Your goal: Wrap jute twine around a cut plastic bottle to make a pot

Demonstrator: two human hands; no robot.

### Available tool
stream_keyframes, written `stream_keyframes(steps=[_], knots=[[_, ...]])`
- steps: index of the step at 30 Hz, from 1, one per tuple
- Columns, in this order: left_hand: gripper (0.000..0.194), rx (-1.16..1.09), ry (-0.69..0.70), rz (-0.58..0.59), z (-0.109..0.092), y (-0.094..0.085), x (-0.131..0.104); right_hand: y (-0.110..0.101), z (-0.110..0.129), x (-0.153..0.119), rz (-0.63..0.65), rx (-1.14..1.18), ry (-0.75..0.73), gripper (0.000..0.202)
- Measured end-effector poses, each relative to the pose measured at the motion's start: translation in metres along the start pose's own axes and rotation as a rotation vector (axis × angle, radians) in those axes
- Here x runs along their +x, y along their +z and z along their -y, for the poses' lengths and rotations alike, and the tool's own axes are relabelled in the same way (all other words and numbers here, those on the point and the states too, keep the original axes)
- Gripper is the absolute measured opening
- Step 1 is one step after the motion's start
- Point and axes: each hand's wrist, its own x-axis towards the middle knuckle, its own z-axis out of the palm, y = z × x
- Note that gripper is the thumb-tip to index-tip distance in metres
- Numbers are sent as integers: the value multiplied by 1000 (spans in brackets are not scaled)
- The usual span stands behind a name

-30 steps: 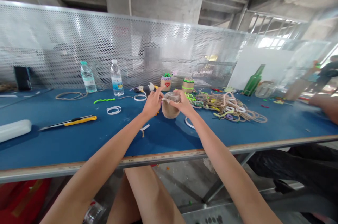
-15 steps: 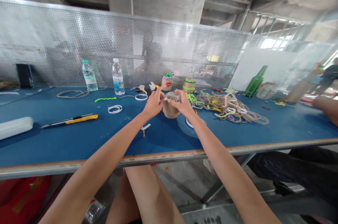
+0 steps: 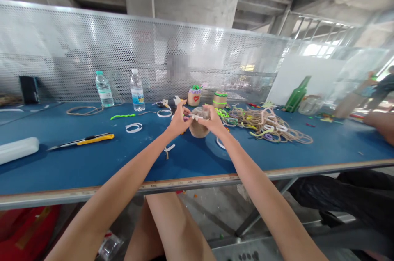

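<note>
A small jar wrapped in beige twine stands upright on the blue table between my hands. A thin white strip, perhaps a pipe cleaner, crosses the near side of its rim. My left hand pinches the strip's left end, its fingers bent at the jar's left side. Curled round the jar's right side is my right hand, its thumb at the strip's other end. Just behind stand two decorated jars, one with a red heart and another with green bands.
A yellow utility knife lies left, blade outward. Two water bottles stand behind it. Tangled twine spreads right, before a green glass bottle. White coils and a twine scrap lie nearby. Another person's arm rests far right.
My left fingers have drawn down from a raised, stretched pose and closed at the jar's rim. The white strip now shows more plainly between my hands. The jar stays in place.
</note>
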Motion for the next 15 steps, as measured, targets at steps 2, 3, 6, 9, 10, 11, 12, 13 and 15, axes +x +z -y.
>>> stream_keyframes(steps=[2,3,6,9,10,11,12,13,15], knots=[[66,-17,-12,-4,0,1,0,0,-1,0,10,10,3,61],[65,-25,-19,-5,1,1,0,0,-1,-1,14,16,5,61],[65,-46,-35,-6,2,2,-1,-1,-1,-2,16,29,6,61],[59,-55,-46,-5,1,2,-1,-1,0,-2,10,42,6,56],[56,-55,-49,-6,1,2,-1,-1,0,-2,6,45,7,54],[52,-53,-53,-7,0,1,-1,0,0,-2,1,47,10,53],[47,-50,-56,-6,-1,1,-2,0,0,-1,-4,48,14,52],[43,-45,-59,-5,-3,0,-2,0,0,-1,-7,48,18,52],[34,-30,-67,2,-5,-2,-2,1,0,-1,-9,48,22,52]])
